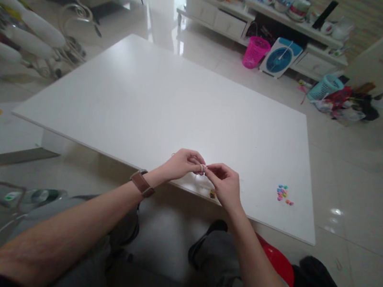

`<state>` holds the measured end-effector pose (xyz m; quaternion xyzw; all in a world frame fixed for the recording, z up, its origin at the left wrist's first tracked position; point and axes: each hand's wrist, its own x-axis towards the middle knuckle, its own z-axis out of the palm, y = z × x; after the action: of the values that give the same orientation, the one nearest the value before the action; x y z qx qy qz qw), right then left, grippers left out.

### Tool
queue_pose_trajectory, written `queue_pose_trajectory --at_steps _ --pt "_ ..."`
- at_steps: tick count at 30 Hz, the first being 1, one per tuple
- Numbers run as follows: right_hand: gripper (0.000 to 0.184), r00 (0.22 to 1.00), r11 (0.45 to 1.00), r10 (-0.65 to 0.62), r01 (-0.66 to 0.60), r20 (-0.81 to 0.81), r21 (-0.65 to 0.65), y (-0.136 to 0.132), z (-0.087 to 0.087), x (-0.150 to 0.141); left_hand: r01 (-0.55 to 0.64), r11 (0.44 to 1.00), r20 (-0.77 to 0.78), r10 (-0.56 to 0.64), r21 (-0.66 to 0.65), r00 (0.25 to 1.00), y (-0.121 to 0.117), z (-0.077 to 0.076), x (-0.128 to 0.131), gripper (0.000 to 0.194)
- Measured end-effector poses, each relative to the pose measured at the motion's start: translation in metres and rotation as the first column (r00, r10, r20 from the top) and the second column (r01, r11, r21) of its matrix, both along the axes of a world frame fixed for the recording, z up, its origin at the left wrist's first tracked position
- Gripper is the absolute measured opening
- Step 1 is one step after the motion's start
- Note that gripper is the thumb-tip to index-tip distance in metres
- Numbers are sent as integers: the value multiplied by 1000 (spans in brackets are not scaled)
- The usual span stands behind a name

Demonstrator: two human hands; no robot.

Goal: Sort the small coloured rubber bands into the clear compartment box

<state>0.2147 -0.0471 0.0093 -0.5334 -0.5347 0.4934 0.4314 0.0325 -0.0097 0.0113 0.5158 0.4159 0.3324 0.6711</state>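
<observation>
Close together over the table's near edge, my left hand (188,161) and my right hand (225,180) meet at the fingertips. Pinched in my left fingers is a thin pale cord-like piece (202,168), looped or coiled; its exact kind is too small to tell. My right thumb and forefinger are closed at its right end, and whether they grip it or another tiny piece is hidden. Just below my right hand, a small yellow-and-dark trinket (212,194) lies at the table edge. Off to the right sits a cluster of small colourful pieces (281,192).
The white table (197,105) spans the middle. Beyond it stand a pink basket (256,52), a blue-and-white fan (281,57) and a low cabinet (228,23). A red stool (276,261) is by my right leg. White-padded racks (39,27) stand at left.
</observation>
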Motion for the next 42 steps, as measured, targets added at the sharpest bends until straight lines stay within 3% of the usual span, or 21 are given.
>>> queue_pose_trajectory --at_steps 11,16,29,36,42 --pt "29 989 999 -1 -5 148 36 0 0 -1 -13 1000 -86 15 22 996 1 -1 2 8" --pt "22 983 997 12 -25 184 72 -1 2 0 -3 1000 -43 2 -18 999 -1 -2 2 8" --pt "27 997 997 -55 58 45 -52 3 -1 3 7 997 19 -6 -82 1000 1 -11 2 31" --pt "25 990 991 -125 127 56 -33 5 0 3 3 994 30 0 -108 1000 1 -9 2 38" --pt "27 996 994 -89 89 14 -59 3 -2 2 7 996 44 -3 -94 999 -1 -11 2 37"
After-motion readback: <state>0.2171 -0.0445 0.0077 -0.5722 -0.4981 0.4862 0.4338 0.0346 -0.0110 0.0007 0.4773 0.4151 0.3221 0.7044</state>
